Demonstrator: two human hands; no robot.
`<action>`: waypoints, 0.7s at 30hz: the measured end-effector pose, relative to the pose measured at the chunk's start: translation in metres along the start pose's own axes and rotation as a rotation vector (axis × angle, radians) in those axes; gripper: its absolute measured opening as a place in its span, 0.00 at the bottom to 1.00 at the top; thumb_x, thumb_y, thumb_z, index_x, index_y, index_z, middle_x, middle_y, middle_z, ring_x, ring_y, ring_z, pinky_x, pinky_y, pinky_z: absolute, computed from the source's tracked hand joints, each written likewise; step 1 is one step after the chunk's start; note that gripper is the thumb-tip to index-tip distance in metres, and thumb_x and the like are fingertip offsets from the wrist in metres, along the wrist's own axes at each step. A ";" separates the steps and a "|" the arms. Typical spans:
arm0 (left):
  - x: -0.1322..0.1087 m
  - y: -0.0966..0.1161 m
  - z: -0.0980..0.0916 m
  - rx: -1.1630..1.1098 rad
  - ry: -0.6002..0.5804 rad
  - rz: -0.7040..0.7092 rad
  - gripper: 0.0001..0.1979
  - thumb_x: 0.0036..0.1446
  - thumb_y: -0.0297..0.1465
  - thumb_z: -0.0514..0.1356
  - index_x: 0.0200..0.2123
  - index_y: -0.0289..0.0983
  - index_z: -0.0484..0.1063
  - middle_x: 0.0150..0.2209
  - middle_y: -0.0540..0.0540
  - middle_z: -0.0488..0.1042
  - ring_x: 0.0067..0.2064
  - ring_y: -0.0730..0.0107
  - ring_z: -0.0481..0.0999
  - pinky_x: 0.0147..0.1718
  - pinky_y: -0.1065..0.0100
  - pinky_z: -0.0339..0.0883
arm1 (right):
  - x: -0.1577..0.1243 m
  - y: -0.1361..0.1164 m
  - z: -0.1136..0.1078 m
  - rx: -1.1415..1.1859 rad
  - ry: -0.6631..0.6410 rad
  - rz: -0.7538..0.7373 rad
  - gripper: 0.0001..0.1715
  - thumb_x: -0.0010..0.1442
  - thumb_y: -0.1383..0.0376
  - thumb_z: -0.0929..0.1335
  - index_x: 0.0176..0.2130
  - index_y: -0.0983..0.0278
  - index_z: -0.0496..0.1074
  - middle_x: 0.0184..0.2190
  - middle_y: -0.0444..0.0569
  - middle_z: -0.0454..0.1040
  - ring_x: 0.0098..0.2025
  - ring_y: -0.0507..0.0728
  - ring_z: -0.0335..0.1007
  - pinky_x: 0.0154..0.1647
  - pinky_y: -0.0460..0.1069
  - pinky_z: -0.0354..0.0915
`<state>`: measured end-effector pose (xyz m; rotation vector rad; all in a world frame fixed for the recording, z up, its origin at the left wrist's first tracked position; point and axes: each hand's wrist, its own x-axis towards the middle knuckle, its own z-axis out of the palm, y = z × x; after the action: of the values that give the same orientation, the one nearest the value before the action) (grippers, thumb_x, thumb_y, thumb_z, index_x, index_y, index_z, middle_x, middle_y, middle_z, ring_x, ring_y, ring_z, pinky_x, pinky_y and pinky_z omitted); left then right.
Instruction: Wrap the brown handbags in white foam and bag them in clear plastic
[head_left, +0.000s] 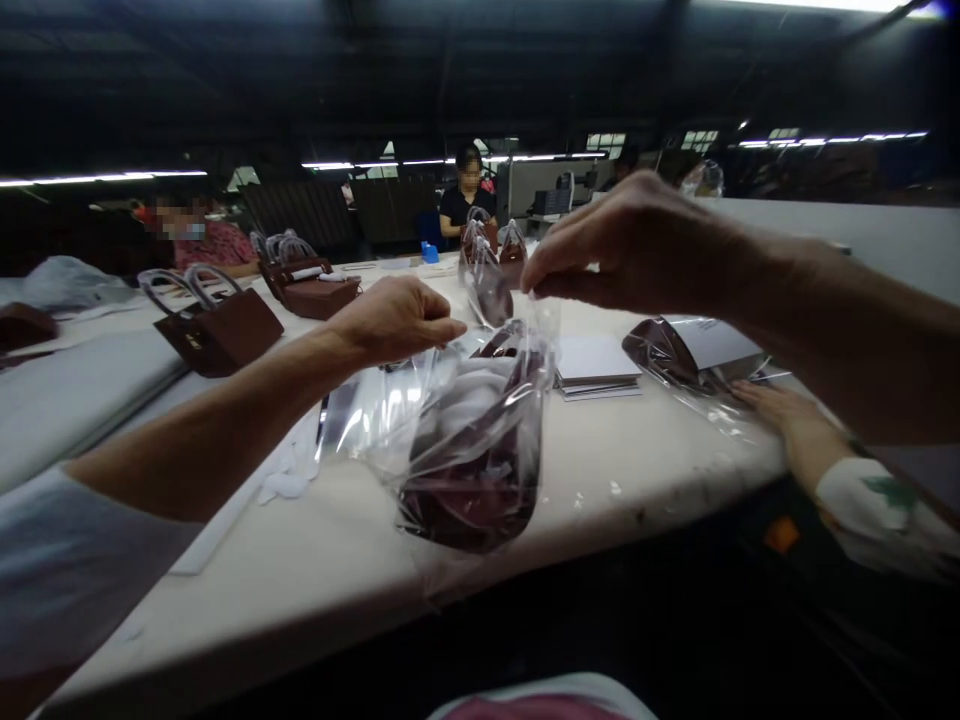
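A dark reddish-brown handbag (472, 490) with white padding inside sits in a clear plastic bag (390, 420) near the table's front edge. My left hand (405, 320) is closed at the upper left of the plastic, thumb and fingers pinched on its edge. Higher and to the right, my right hand (607, 245) pinches the plastic's upper right part between thumb and fingertips. The plastic stretches up between both hands, above the handbag.
Brown handbags (225, 330) with wrapped handles stand at the left and back. White cards (596, 362) are stacked right of centre. Another person's hand (780, 405) rests by a plastic-wrapped bag (664, 350) at the right. Other people sit across the table (600, 480).
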<state>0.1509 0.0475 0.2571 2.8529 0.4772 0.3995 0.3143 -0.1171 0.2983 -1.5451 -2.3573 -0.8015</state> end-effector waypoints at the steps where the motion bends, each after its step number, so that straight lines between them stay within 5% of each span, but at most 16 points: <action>1: 0.001 0.004 -0.002 0.000 0.002 0.030 0.19 0.53 0.40 0.54 0.16 0.36 0.64 0.14 0.55 0.54 0.19 0.80 0.51 0.19 0.72 0.44 | 0.005 -0.001 -0.003 -0.023 0.000 0.003 0.21 0.59 0.59 0.59 0.37 0.71 0.74 0.25 0.39 0.70 0.30 0.43 0.65 0.34 0.44 0.57; 5: 0.003 0.005 -0.006 -0.010 -0.014 0.077 0.18 0.53 0.38 0.54 0.15 0.35 0.61 0.14 0.56 0.50 0.20 0.80 0.48 0.22 0.72 0.41 | 0.020 -0.005 0.000 -0.006 -0.062 -0.040 0.22 0.60 0.58 0.59 0.35 0.73 0.73 0.26 0.40 0.71 0.29 0.42 0.62 0.34 0.45 0.56; 12: 0.001 -0.046 0.017 -0.112 -0.149 -0.014 0.08 0.45 0.32 0.56 0.21 0.33 0.69 0.17 0.56 0.61 0.21 0.80 0.57 0.23 0.76 0.49 | 0.014 -0.010 0.027 0.307 -0.027 -0.006 0.06 0.55 0.68 0.67 0.32 0.67 0.75 0.25 0.42 0.73 0.25 0.47 0.67 0.27 0.43 0.62; 17: -0.002 -0.067 0.022 -0.197 -0.133 -0.074 0.12 0.42 0.26 0.52 0.31 0.34 0.72 0.20 0.53 0.67 0.22 0.77 0.65 0.22 0.75 0.55 | 0.030 0.004 0.023 0.657 -0.217 0.146 0.19 0.63 0.59 0.59 0.42 0.66 0.72 0.22 0.42 0.73 0.21 0.46 0.67 0.22 0.42 0.62; 21: -0.003 -0.066 0.016 -0.214 -0.084 -0.084 0.16 0.41 0.23 0.52 0.35 0.36 0.73 0.19 0.54 0.66 0.23 0.75 0.66 0.24 0.75 0.57 | 0.060 0.005 0.042 0.362 -0.495 -0.098 0.26 0.50 0.62 0.71 0.50 0.61 0.69 0.27 0.42 0.75 0.19 0.46 0.67 0.19 0.41 0.59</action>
<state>0.1344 0.1050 0.2241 2.6215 0.5038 0.2949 0.2982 -0.0454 0.2923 -1.6107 -2.7294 0.0197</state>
